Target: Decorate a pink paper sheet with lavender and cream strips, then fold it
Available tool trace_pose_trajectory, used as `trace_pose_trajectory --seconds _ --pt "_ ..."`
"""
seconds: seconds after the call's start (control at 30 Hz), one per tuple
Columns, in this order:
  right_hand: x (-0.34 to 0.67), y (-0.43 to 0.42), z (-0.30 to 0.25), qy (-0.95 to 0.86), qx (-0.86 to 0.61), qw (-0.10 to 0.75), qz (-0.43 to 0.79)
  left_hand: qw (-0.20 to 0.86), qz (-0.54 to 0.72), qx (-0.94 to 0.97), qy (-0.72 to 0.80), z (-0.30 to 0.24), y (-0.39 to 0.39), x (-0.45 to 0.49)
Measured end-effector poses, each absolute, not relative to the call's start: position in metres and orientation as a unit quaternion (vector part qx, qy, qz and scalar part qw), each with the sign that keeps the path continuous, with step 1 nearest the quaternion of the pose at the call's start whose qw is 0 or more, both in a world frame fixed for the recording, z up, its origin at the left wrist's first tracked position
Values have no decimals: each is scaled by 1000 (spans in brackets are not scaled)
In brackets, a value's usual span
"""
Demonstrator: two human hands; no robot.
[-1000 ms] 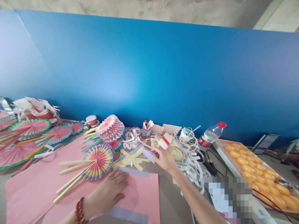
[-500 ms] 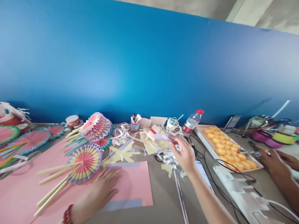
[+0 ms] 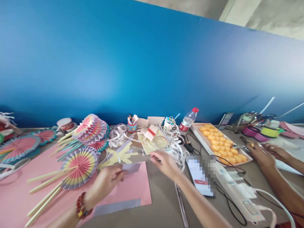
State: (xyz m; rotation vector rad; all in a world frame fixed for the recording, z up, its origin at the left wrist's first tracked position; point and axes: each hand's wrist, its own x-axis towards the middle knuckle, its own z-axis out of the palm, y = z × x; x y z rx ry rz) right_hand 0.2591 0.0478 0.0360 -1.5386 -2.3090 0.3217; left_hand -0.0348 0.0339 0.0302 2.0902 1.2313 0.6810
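My left hand (image 3: 106,182), with a red bead bracelet at the wrist, is lifted a little off the pink paper sheet (image 3: 133,190) and pinches the left end of a pale lilac tape strip (image 3: 131,167). My right hand (image 3: 163,163) is closed in a pinch near the strip's right end, over the sheet's far right corner. A second lilac strip (image 3: 118,207) is stuck along the sheet's near edge. A rainbow paper fan on sticks (image 3: 78,167) lies just left of my left hand.
More paper fans (image 3: 93,129), curled white paper strips (image 3: 174,147), a pen cup (image 3: 131,126), a water bottle (image 3: 187,120), a tray of orange rounds (image 3: 219,145), a phone (image 3: 200,179) and a power strip (image 3: 239,193) crowd the table. Another person's hands (image 3: 263,155) work at right.
My right hand came back from the right to the pink sheet's corner. My left hand rose from lying flat and took hold of the lilac strip. The camera turned right.
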Motion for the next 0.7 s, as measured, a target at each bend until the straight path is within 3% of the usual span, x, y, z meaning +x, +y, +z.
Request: trace_pose_trajectory --seconds 0.17,0.33,0.53,0.7 --pt "290 88 32 -811 -568 126 62 136 290 823 470 39 75 -45" --pt "279 90 27 -821 -556 113 59 17 223 854 470 32 107 -29" --pt "288 94 25 -801 -561 180 105 28 160 879 449 15 101 -14" --pt "302 101 25 -751 -554 306 187 166 230 868 408 20 87 -15"
